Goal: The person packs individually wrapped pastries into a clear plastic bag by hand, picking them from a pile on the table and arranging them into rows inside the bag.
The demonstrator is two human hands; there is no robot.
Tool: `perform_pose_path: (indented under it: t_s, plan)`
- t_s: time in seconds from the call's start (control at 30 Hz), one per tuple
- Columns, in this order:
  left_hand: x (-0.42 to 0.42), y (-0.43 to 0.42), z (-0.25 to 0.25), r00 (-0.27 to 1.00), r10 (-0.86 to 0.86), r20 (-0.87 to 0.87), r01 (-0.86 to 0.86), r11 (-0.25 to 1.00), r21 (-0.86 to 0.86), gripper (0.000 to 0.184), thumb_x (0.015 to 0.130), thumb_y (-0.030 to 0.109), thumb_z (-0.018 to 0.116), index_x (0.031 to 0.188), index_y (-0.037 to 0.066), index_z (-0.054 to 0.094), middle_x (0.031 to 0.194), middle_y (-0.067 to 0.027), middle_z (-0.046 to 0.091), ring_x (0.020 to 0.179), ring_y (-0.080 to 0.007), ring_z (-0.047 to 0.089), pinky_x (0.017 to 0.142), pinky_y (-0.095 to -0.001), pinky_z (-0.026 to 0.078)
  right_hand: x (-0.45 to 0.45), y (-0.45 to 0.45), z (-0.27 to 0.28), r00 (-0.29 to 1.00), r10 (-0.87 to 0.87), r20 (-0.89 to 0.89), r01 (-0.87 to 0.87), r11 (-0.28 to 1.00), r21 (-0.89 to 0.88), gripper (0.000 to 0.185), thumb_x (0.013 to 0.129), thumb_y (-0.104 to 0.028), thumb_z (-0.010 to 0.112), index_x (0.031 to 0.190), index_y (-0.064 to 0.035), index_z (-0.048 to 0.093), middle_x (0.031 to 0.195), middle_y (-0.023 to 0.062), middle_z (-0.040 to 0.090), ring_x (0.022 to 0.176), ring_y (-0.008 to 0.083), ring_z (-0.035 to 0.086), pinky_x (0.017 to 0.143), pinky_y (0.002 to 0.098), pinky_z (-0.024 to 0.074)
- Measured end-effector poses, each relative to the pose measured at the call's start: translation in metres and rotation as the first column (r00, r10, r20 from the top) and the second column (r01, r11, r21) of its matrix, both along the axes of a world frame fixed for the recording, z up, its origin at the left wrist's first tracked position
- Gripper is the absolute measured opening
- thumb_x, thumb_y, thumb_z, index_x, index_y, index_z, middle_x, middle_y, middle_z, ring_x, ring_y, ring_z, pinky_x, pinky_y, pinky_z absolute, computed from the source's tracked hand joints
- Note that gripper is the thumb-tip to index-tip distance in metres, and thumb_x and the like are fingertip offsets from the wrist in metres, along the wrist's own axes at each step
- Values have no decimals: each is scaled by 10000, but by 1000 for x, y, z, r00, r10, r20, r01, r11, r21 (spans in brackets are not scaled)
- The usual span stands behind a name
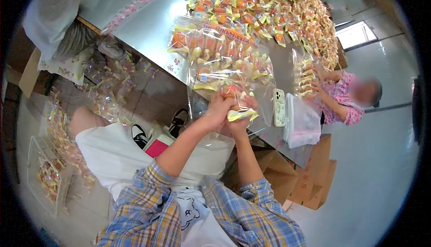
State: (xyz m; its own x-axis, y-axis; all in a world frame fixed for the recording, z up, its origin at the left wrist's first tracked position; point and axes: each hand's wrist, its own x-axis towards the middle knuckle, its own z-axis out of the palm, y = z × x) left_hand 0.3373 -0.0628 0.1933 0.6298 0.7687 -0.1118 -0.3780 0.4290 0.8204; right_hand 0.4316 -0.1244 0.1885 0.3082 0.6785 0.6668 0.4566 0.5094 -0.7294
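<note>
A large clear plastic bag (269,95) lies over the table's near edge, with rows of small wrapped snack packets (215,48) inside it. At the bag's near end, my left hand (219,111) is closed around wrapped snack packets (242,113) with yellow ends and an orange filling. Close beside it on the right, my right hand (242,125) grips the same small bunch, its fingers partly hidden by the packets and film. The two hands almost touch, and how many packets they hold cannot be made out.
A big heap of wrapped snacks (269,4) covers the far table. A phone (279,108) and a stack of clear bags (301,121) lie to the right, near a co-worker (336,96) handling another bag. Cardboard boxes (312,179) stand below; a white basket (63,188) sits left.
</note>
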Motion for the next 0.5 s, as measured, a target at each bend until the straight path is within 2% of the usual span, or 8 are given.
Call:
perform_pose_path:
  t_s: [0.07,0.1,0.13,0.23,0.27,0.37,0.4,0.5]
  plan:
    - [-9,2,-2,997,-45,65,49,997,-63,402,961,238,628,1283,-3,623,1132,-70,686,1044,-164,665,947,-328,527,3,11,13,962,28,271,-29,1000,-1,580,797,-216,856,1286,-72,579,1437,185,537,1310,332,546,1117,464,423]
    - [-15,2,-5,993,-70,100,80,992,-95,438,960,241,635,1320,-7,613,1140,-67,682,1031,-166,664,959,-330,519,1,9,12,960,-6,279,7,1000,-5,584,811,-281,839,1294,-70,588,1428,199,546,1304,351,546,1105,472,424]
    - [-21,5,-10,994,-102,45,100,994,50,466,991,247,616,1367,-26,600,1220,-83,661,1027,-181,660,972,-333,509,-1,7,11,957,-39,286,43,999,-9,596,824,-345,822,1301,-67,596,1418,212,555,1297,371,546,1094,480,426]
    - [-20,-7,-15,891,341,-299,-283,933,221,406,1000,220,587,1312,-38,556,1269,-216,585,1044,-288,656,937,-398,513,16,-1,-3,858,-166,486,169,985,39,633,827,-417,797,1326,-80,601,1428,231,546,1262,400,555,1050,493,434]
    - [-40,-5,18,900,246,-359,-185,963,197,428,966,151,598,1342,-44,540,1305,-247,555,1095,-361,624,948,-441,504,21,-4,-10,810,-208,549,204,977,69,623,820,-391,794,1330,-92,598,1433,233,541,1239,402,563,1027,493,440]
    - [-62,5,24,647,654,-391,13,504,864,461,913,104,621,1351,-27,558,1279,-240,580,1129,-401,589,953,-457,500,14,-11,0,667,-304,680,282,948,147,550,788,-142,794,1287,-127,565,1433,244,539,1184,404,595,974,490,466]
    - [-63,5,29,633,646,-427,-97,613,784,437,874,79,621,1306,9,621,1255,-203,615,1132,-393,586,949,-467,499,6,-13,11,637,-312,705,295,944,150,557,782,-66,795,1280,-133,553,1429,246,542,1189,411,598,975,493,474]
    - [-62,24,27,610,743,-274,223,171,960,367,860,79,613,1217,29,678,1220,-142,650,1148,-350,605,953,-461,491,11,-16,-5,698,-267,664,271,957,100,578,780,-78,799,1298,-127,547,1449,252,530,1265,438,565,1066,537,427]
